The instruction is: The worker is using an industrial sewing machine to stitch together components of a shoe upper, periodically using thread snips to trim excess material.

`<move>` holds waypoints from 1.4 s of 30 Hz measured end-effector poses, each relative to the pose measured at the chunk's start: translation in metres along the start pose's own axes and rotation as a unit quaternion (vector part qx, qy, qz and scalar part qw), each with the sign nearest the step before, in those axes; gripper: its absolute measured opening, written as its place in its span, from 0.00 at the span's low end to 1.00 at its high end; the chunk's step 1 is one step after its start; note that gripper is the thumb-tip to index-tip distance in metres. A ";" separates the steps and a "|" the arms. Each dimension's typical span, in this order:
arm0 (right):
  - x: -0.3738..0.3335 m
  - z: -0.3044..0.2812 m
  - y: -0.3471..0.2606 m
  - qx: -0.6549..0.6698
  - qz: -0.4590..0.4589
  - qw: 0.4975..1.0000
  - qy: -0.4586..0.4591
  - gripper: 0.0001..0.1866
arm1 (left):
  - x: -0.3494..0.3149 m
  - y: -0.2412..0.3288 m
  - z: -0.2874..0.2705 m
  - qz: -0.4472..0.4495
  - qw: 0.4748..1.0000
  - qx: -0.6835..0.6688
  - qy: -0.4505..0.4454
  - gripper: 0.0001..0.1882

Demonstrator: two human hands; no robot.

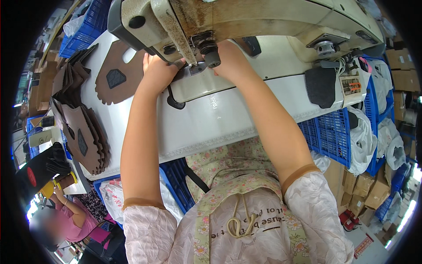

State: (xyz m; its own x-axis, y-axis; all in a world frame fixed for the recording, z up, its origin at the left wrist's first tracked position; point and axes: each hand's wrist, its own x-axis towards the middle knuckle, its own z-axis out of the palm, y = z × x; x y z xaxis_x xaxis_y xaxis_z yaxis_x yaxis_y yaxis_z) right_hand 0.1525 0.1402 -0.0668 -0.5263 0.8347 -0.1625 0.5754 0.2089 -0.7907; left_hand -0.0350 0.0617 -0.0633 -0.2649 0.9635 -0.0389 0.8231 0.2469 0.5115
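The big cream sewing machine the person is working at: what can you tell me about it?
The cream-coloured metal sewing machine looks worn, with brown stains along its arm. Its dark needle assembly hangs over a pale raised bed on the white table. The left hand and right hand rest at either side of the needle, pressing a dark piece that is mostly hidden.

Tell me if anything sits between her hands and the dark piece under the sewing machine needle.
Nothing visible does. The left hand and right hand both rest on the dark piece beneath the sewing machine, whose head hides part of it.
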 end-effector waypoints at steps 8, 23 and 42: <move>-0.001 -0.001 0.000 0.013 -0.004 1.000 -0.006 0.17 | 0.001 -0.004 0.001 0.009 1.000 -0.006 0.010 0.19; -0.026 -0.002 0.001 0.121 -0.007 0.993 0.006 0.11 | -0.001 -0.011 0.004 0.072 0.996 0.002 0.059 0.19; -0.181 -0.296 0.226 -0.385 -0.025 0.893 0.234 0.11 | -0.018 0.015 -0.033 0.222 0.922 0.317 -0.029 0.10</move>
State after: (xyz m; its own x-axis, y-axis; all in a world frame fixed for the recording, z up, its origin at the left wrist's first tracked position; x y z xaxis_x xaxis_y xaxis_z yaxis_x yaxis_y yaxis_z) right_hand 0.5627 0.1874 -0.0418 -0.3480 0.8984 0.2679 0.9129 0.3898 -0.1214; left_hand -0.0343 0.0445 -0.0263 0.1815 0.9834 -0.0016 0.9768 -0.1805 -0.1148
